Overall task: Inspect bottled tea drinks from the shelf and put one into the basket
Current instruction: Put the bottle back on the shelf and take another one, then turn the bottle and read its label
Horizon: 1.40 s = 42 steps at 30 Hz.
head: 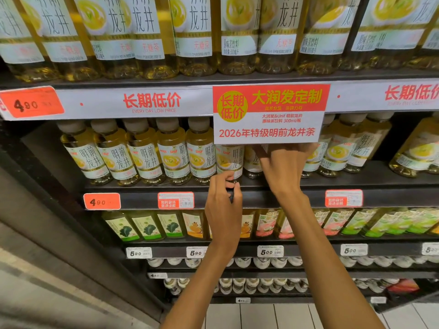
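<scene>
Reaching up to the second shelf [392,184], the left hand [223,203] curled its fingers and thumb around the base of a bottled tea drink [230,160] that stood in the front row, just beneath the hanging red-and-white promotional sign [269,113]. The right hand [283,167] lay against the neighbouring bottle [253,162] to the right of it, fingers pushed in among the bottles, though whether they gripped anything could not be told. An orange price tag [102,201] sat on the shelf edge to the left.
</scene>
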Each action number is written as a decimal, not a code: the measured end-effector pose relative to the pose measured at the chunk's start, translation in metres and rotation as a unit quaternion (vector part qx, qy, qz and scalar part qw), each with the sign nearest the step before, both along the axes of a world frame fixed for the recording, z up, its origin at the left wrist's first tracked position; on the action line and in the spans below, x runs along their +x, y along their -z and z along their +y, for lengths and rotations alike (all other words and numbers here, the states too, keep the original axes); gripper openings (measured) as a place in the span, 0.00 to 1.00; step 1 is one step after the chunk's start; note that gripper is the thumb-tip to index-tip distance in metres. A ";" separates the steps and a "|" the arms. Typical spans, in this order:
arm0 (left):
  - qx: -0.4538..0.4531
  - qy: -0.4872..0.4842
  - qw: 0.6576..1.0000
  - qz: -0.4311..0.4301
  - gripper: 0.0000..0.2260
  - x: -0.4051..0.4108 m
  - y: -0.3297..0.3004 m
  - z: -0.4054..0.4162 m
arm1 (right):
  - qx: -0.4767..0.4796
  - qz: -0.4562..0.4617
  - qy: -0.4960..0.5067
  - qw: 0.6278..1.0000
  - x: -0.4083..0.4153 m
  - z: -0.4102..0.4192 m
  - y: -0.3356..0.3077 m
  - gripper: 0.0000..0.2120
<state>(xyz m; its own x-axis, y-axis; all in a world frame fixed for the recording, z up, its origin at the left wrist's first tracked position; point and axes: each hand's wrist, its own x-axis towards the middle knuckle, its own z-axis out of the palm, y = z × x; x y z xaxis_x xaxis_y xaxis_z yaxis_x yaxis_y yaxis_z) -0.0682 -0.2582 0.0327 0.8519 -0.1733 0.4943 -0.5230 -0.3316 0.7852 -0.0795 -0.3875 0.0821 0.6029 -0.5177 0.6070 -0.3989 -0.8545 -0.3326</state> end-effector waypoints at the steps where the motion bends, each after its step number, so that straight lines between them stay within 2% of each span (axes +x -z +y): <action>1: 0.002 0.002 1.000 0.002 0.10 0.000 0.000 0.000 | -0.018 -0.044 0.004 0.999 0.000 0.001 0.005 0.12; 3: 0.004 0.008 1.000 0.005 0.10 -0.001 0.000 -0.002 | -0.061 -0.111 0.006 0.992 -0.004 0.004 0.008 0.09; 5: 0.007 0.017 1.000 0.008 0.11 -0.003 0.001 -0.004 | -0.048 -0.168 -0.008 0.985 -0.008 0.009 0.006 0.12; 7: 0.012 0.029 0.999 0.016 0.12 -0.004 0.002 -0.006 | -0.013 -0.209 -0.031 0.977 -0.013 0.014 0.006 0.15; 11: 0.007 0.071 0.997 0.019 0.20 -0.009 0.004 -0.010 | 0.111 -0.227 -0.116 0.961 -0.021 0.023 0.010 0.21; 14: 0.005 0.083 0.996 0.014 0.26 -0.015 0.005 -0.014 | 0.169 -0.251 -0.145 0.942 -0.027 0.027 0.011 0.21; 19: 0.030 0.076 0.997 0.004 0.29 -0.018 0.005 -0.017 | 0.237 -0.303 -0.172 0.907 -0.035 0.035 0.012 0.21; 22: 0.029 0.115 0.993 0.014 0.29 -0.019 0.003 -0.015 | 0.313 -0.337 -0.187 0.868 -0.043 0.039 0.011 0.23; 26: -0.026 0.185 0.979 0.086 0.25 -0.027 0.005 -0.005 | 0.417 -0.365 -0.206 0.807 -0.058 0.044 0.012 0.23; 28: -0.050 0.196 0.973 0.114 0.24 -0.031 0.009 0.005 | 0.444 -0.362 -0.210 0.793 -0.066 0.044 0.014 0.22; 30: -0.085 0.234 0.952 0.177 0.23 -0.035 0.010 0.014 | 0.470 -0.349 -0.208 0.784 -0.072 0.041 0.015 0.19; 32: -0.112 0.285 0.922 0.238 0.20 -0.037 0.009 0.023 | 0.525 -0.329 -0.216 0.755 -0.076 0.034 0.014 0.20; 35: -0.102 0.355 0.881 0.296 0.18 -0.037 0.006 0.038 | 0.599 -0.275 -0.256 0.707 -0.077 0.029 0.009 0.27; 38: -0.071 0.399 0.847 0.344 0.18 -0.039 0.006 0.048 | 0.625 -0.259 -0.317 0.664 -0.079 0.032 0.003 0.23; 40: -0.088 0.393 0.829 0.388 0.15 -0.044 0.002 0.048 | 0.624 -0.237 -0.325 0.669 -0.082 0.036 -0.001 0.18; 42: -0.104 0.381 0.818 0.417 0.16 -0.049 -0.002 0.047 | 0.618 -0.216 -0.323 0.684 -0.083 0.040 -0.003 0.15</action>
<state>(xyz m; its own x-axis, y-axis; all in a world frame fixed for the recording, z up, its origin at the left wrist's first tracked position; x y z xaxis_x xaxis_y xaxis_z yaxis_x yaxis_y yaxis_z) -0.1170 -0.2112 0.0343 0.5910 -0.7980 -0.1178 0.2313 0.0277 0.9725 -0.1629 -0.3470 0.0852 0.8502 -0.5074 0.1403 0.2922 0.2331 -0.9275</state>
